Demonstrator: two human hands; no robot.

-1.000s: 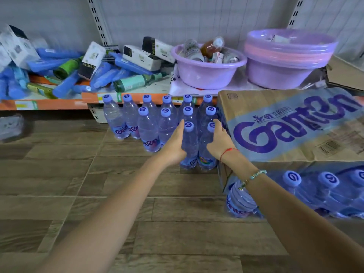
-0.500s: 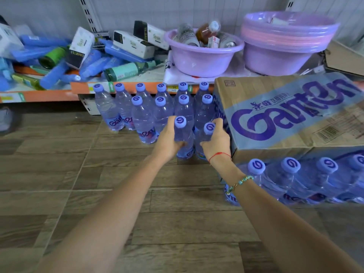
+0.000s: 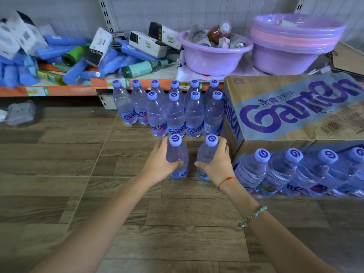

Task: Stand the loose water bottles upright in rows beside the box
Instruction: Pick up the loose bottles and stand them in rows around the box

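Bottles point(image 3: 177, 154) upright, one in each hand point(image 3: 157, 162).

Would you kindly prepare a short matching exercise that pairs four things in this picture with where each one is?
Things:
1. Bottle with the cap at
2. Bottle with the cap at
3. Cardboard box
4. Purple basin holding bottles

Places:
A. On the shelf, left of the stacked basins
B. Gripped by the right hand
C. On the floor, right of the standing rows
D. Gripped by the left hand

Pairs: 1-D, 2-B, 3-C, 4-A
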